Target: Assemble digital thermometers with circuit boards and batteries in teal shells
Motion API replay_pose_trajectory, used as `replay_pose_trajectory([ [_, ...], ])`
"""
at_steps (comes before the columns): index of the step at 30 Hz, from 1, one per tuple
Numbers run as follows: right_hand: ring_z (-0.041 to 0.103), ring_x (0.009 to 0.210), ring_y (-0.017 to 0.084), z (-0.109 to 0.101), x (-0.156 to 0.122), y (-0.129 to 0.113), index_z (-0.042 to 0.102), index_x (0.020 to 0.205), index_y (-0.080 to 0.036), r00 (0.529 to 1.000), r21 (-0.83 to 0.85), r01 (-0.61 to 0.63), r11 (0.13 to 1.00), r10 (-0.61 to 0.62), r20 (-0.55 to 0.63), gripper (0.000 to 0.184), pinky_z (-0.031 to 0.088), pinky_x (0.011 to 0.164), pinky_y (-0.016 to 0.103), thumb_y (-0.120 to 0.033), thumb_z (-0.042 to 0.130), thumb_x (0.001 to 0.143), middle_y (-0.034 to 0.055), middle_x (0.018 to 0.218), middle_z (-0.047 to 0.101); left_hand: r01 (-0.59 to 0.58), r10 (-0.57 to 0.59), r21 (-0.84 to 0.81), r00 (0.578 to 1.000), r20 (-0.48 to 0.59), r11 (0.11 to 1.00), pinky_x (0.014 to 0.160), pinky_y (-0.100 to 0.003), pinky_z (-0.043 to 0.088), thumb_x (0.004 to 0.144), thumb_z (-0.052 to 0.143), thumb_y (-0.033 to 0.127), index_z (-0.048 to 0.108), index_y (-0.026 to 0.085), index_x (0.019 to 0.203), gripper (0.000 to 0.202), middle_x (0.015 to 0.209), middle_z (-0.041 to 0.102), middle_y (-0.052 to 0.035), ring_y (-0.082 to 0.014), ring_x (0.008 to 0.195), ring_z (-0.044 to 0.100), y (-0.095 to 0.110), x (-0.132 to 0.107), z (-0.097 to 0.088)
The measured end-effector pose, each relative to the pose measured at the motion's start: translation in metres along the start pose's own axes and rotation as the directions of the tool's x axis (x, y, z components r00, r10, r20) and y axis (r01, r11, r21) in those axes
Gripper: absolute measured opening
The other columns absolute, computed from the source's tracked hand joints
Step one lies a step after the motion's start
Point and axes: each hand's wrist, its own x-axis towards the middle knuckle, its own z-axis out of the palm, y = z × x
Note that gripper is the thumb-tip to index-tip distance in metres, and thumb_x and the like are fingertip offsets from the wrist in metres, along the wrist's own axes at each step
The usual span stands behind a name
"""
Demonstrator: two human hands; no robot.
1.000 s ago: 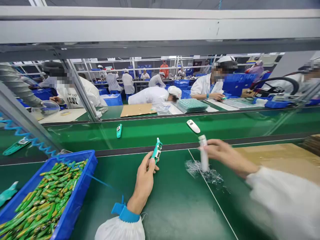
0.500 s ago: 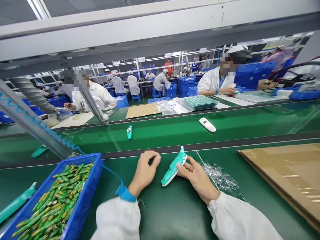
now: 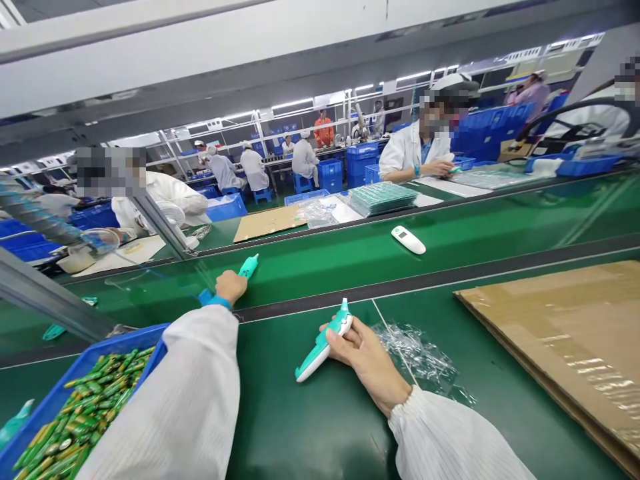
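My right hand (image 3: 366, 353) is closed around a teal and white handheld device (image 3: 323, 341), holding it just above the green table with its tip pointing away. My left hand (image 3: 231, 286) is stretched out over the conveyor belt (image 3: 450, 250), its fingers closed on a second teal device (image 3: 248, 267) lying there. Crumpled clear plastic wrap (image 3: 425, 357) lies right of my right hand. A white device (image 3: 408, 239) rests further along the belt.
A blue bin (image 3: 65, 390) of green batteries sits at the lower left. A brown cardboard sheet (image 3: 565, 333) covers the table's right side. Other workers in white coats sit across the belt, with a stack of green trays (image 3: 383, 198) in front of them.
My left hand left the table and reached forward to the teal device on the belt. My right hand kept hold of its device and shifted slightly left. The view tilted.
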Motion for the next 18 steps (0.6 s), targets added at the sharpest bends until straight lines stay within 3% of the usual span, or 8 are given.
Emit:
replay_pose_trajectory([
  [3, 0.066, 0.102, 0.019, -0.001, -0.001, -0.001, 0.052, 0.102, -0.016, 1.000, 0.012, -0.004, 1.000, 0.004, 0.013, 0.058, 0.055, 0.093, 0.034, -0.050, 0.083, 0.067, 0.0096, 0.110, 0.065, -0.042, 0.060, -0.110, 0.984, 0.169, 0.993, 0.073, -0.030, 0.055, 0.090, 0.059, 0.030, 0.072, 0.011, 0.089, 0.023, 0.085, 0.074, -0.0076, -0.0195, 0.078, 0.070, -0.032, -0.033, -0.024],
  [5, 0.066, 0.102, 0.019, 0.000, -0.002, 0.000, 0.051, 0.102, -0.016, 1.000, 0.021, 0.002, 1.000, -0.003, 0.020, 0.058, 0.055, 0.093, 0.033, -0.050, 0.083, 0.068, 0.0093, 0.111, 0.065, -0.079, 0.110, -0.152, 0.971, 0.210, 0.985, 0.070, -0.029, 0.053, 0.086, 0.057, 0.027, 0.073, 0.015, 0.078, 0.022, 0.072, 0.074, -0.0059, -0.0220, 0.072, 0.071, -0.060, -0.069, -0.033],
  [8, 0.065, 0.101, 0.017, 0.003, -0.004, 0.003, 0.050, 0.103, -0.016, 0.999, 0.023, 0.012, 1.000, -0.013, 0.033, 0.058, 0.054, 0.093, 0.033, -0.049, 0.082, 0.068, 0.0099, 0.113, 0.065, -0.131, 0.145, -0.134, 0.984, 0.102, 0.982, 0.082, -0.039, 0.051, 0.082, 0.056, 0.029, 0.073, 0.017, 0.087, 0.021, 0.084, 0.076, -0.0110, -0.0322, 0.090, 0.071, -0.084, -0.132, -0.027],
  [9, 0.065, 0.101, 0.017, 0.004, -0.005, 0.005, 0.050, 0.103, -0.016, 0.999, 0.022, 0.020, 1.000, -0.021, 0.036, 0.058, 0.054, 0.093, 0.033, -0.049, 0.082, 0.068, 0.0100, 0.113, 0.065, -0.193, 0.193, -0.140, 0.981, -0.012, 0.971, 0.089, -0.043, 0.049, 0.082, 0.056, 0.030, 0.072, 0.016, 0.096, 0.026, 0.096, 0.076, -0.0137, -0.0351, 0.102, 0.068, -0.082, -0.153, -0.021],
  [11, 0.065, 0.101, 0.017, 0.005, -0.005, 0.008, 0.051, 0.104, -0.016, 0.999, 0.025, 0.037, 0.999, -0.038, 0.036, 0.059, 0.053, 0.094, 0.033, -0.050, 0.083, 0.067, 0.0098, 0.113, 0.065, -0.396, 0.369, -0.239, 0.917, -0.149, 0.887, 0.103, -0.047, 0.042, 0.084, 0.057, 0.039, 0.066, 0.018, 0.118, 0.041, 0.125, 0.068, -0.0146, -0.0353, 0.121, 0.059, -0.063, -0.191, -0.004],
  [12, 0.065, 0.101, 0.017, 0.005, -0.005, 0.009, 0.052, 0.105, -0.016, 0.998, 0.029, 0.044, 0.999, -0.045, 0.034, 0.060, 0.053, 0.094, 0.032, -0.050, 0.083, 0.067, 0.0097, 0.114, 0.065, -0.463, 0.443, -0.335, 0.886, -0.138, 0.821, 0.106, -0.045, 0.041, 0.086, 0.057, 0.044, 0.061, 0.020, 0.127, 0.047, 0.133, 0.064, -0.0128, -0.0327, 0.125, 0.056, -0.049, -0.207, 0.005],
  [14, 0.066, 0.099, 0.017, 0.003, -0.004, 0.009, 0.055, 0.107, -0.016, 0.998, 0.038, 0.052, 0.998, -0.053, 0.036, 0.061, 0.052, 0.094, 0.032, -0.051, 0.083, 0.066, 0.0095, 0.115, 0.065, -0.467, 0.521, -0.519, 0.852, -0.049, 0.716, 0.100, -0.042, 0.046, 0.088, 0.058, 0.045, 0.055, 0.023, 0.135, 0.052, 0.132, 0.065, -0.0117, -0.0305, 0.119, 0.061, -0.016, -0.232, 0.021],
  [18, 0.065, 0.101, 0.018, -0.003, -0.001, 0.002, 0.062, 0.110, -0.016, 0.999, 0.086, 0.048, 0.995, -0.048, -0.009, 0.060, 0.050, 0.094, 0.032, -0.061, 0.074, 0.074, 0.0095, 0.114, 0.066, -0.408, 0.560, -0.654, 0.828, 0.030, 0.638, 0.083, -0.039, 0.049, 0.097, 0.042, 0.039, 0.051, 0.024, 0.140, 0.046, 0.117, 0.072, -0.0131, -0.0306, 0.100, 0.070, 0.022, -0.252, 0.043],
])
